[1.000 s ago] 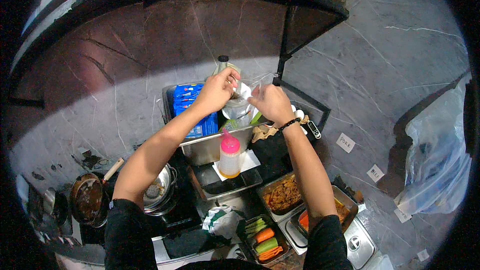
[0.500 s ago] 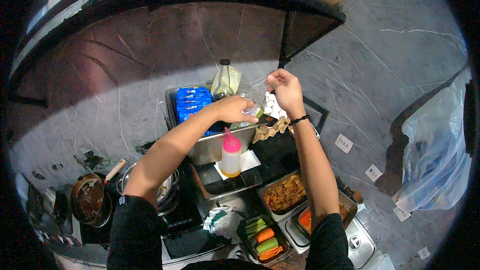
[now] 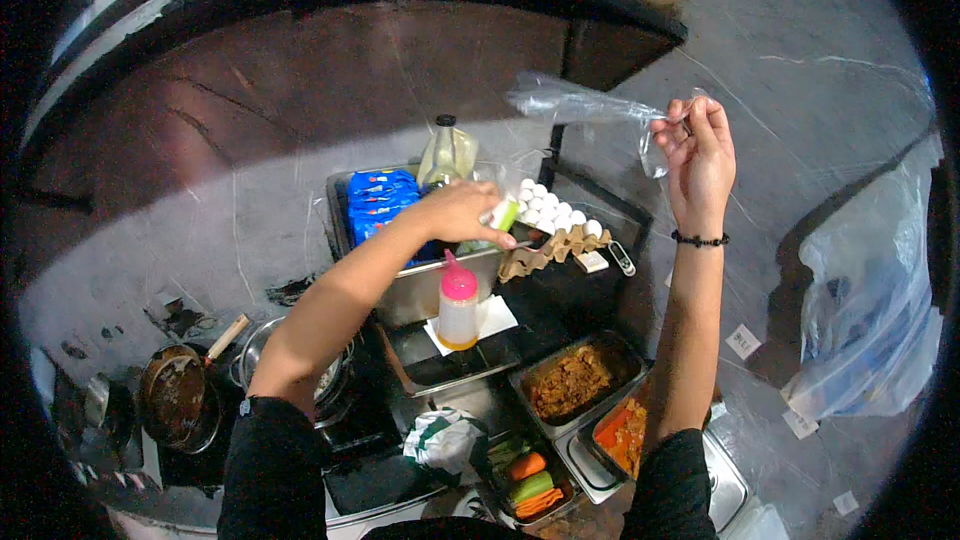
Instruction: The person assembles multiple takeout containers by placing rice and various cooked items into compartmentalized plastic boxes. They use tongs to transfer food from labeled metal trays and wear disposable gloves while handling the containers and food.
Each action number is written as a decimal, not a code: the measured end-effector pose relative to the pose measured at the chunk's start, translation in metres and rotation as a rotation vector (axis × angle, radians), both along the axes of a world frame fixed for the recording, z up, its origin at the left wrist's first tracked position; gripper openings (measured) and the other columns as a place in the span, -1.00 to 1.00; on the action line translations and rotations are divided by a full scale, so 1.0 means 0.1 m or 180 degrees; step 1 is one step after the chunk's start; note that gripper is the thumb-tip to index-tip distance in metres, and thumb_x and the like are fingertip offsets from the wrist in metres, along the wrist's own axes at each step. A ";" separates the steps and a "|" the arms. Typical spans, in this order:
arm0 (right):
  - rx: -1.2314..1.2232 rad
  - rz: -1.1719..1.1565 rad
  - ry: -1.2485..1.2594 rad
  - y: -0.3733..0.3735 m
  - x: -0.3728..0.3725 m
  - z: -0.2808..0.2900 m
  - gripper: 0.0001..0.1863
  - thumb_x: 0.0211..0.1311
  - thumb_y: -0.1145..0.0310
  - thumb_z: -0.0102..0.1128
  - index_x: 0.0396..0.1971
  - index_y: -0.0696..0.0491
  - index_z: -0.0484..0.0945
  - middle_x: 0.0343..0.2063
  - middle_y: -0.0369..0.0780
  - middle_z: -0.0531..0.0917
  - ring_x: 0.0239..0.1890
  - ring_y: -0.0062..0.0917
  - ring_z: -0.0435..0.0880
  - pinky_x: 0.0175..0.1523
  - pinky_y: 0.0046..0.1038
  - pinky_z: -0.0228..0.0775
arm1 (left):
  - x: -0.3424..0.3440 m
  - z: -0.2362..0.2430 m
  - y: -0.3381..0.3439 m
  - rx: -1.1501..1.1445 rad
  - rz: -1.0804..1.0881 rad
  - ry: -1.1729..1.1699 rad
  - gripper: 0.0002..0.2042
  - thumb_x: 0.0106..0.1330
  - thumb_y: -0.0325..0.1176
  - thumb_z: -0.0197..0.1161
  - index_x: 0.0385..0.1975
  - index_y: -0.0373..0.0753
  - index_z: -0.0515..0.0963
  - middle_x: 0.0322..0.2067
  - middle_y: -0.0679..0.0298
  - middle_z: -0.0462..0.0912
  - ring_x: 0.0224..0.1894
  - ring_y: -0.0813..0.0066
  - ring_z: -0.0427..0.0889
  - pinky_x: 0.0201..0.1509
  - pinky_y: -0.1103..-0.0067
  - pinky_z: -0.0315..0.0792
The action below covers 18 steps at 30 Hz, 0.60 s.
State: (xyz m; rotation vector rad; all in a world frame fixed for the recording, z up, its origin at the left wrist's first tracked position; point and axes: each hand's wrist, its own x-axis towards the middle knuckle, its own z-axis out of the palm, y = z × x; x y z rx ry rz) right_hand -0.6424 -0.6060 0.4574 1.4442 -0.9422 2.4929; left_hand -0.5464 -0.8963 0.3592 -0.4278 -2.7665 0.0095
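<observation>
Watching remotely, I judge that the steel tub (image 3: 430,295) toward ten o'clock, bearing blue packets (image 3: 380,202), could shift if my left hand (image 3: 465,212) presses down; that hand curls over it beside a green-and-white item (image 3: 503,214), though whether it grips anything I cannot tell. At five o'clock a metal tray (image 3: 628,362) holds browned food (image 3: 572,383); at one, a clear plastic bag (image 3: 590,100) hangs from my right hand (image 3: 700,145), fingers pinched together, and a loose pinch could drop it onto the brown carton (image 3: 545,255) of white eggs (image 3: 541,207). At six, a pink-topped squeeze bottle (image 3: 458,318) holds little yellow liquid (image 3: 458,344).
</observation>
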 end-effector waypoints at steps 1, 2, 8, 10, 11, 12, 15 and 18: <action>0.0107 -0.0015 0.0083 0.11 0.10 -0.05 -0.85 0.49 0.28 -0.04 -0.21 0.04 0.41 -0.32 -0.19 0.58 -0.33 -0.44 0.63 -0.23 -0.50 0.46 | 0.01 0.10 0.05 -0.0045 0.0246 -0.0005 -0.24 0.05 0.35 0.27 -0.15 -0.39 0.56 0.00 -0.12 0.52 0.08 -0.09 0.49 0.20 0.23 0.36; 0.0216 -0.0033 0.0162 0.22 0.17 -0.09 -0.84 0.50 0.27 -0.06 -0.20 0.04 0.41 -0.31 -0.18 0.58 -0.33 -0.44 0.63 -0.24 -0.51 0.46 | 0.05 0.17 0.05 -0.0162 0.0123 0.0445 -0.17 0.00 0.36 0.31 -0.07 -0.41 0.52 0.05 -0.17 0.50 0.11 -0.10 0.48 0.24 0.23 0.32; 0.0370 0.0153 -0.0147 0.69 0.47 -0.57 -0.80 0.54 0.25 -0.22 -0.18 0.04 0.35 -0.23 0.02 0.64 -0.23 -0.32 0.66 -0.18 -0.46 0.48 | 0.18 0.33 0.26 0.0344 0.0569 0.0125 -0.15 0.06 0.35 0.28 0.01 -0.42 0.37 -0.15 -0.21 0.60 0.00 -0.18 0.56 0.13 0.20 0.42; 0.0454 0.0059 -0.0339 0.77 0.67 -0.73 -0.80 0.54 0.25 -0.22 -0.17 0.04 0.35 -0.24 0.01 0.63 -0.23 -0.33 0.64 -0.15 -0.43 0.47 | 0.16 0.21 0.23 0.0334 0.0676 -0.0191 -0.34 0.22 0.25 0.18 -0.04 -0.32 0.43 -0.16 -0.19 0.63 -0.09 -0.13 0.63 0.06 0.19 0.45; 0.0495 -0.0010 -0.0434 0.81 0.81 -0.81 -0.81 0.54 0.26 -0.22 -0.16 0.04 0.35 -0.25 -0.02 0.62 -0.24 -0.35 0.63 -0.14 -0.42 0.46 | 0.17 0.17 0.19 0.0406 0.0682 0.0034 -0.40 0.26 0.20 0.16 -0.08 -0.32 0.46 -0.15 -0.16 0.63 -0.07 -0.10 0.62 0.06 0.20 0.45; 0.0535 -0.0120 -0.0495 0.87 0.92 -0.85 -0.81 0.54 0.27 -0.21 -0.15 0.04 0.36 -0.26 -0.04 0.61 -0.25 -0.37 0.61 -0.13 -0.40 0.45 | 0.22 0.25 0.23 0.0488 0.0647 0.0294 -0.45 0.30 0.15 0.15 -0.13 -0.32 0.49 -0.14 -0.14 0.63 -0.06 -0.07 0.62 0.06 0.21 0.45; 0.0454 -0.0245 -0.0423 1.22 1.22 -0.95 -0.81 0.52 0.24 -0.19 -0.20 0.04 0.34 -0.38 -0.07 0.59 -0.32 -0.40 0.58 -0.13 -0.43 0.42 | 0.48 0.61 0.70 0.0727 0.0011 0.1557 -0.56 0.37 0.00 0.16 -0.10 -0.34 0.53 -0.17 0.00 0.66 -0.05 0.10 0.62 0.09 0.35 0.45; 0.0551 -0.0433 -0.0113 1.68 1.56 -1.15 -0.80 0.50 0.22 -0.16 -0.25 0.04 0.31 -0.54 -0.14 0.53 -0.46 -0.46 0.50 -0.13 -0.49 0.37 | 0.71 0.51 1.49 0.2497 -0.1422 0.0075 -0.49 0.35 0.07 0.18 -0.14 -0.37 0.53 -0.07 -0.02 0.65 0.00 0.25 0.63 0.01 0.35 0.47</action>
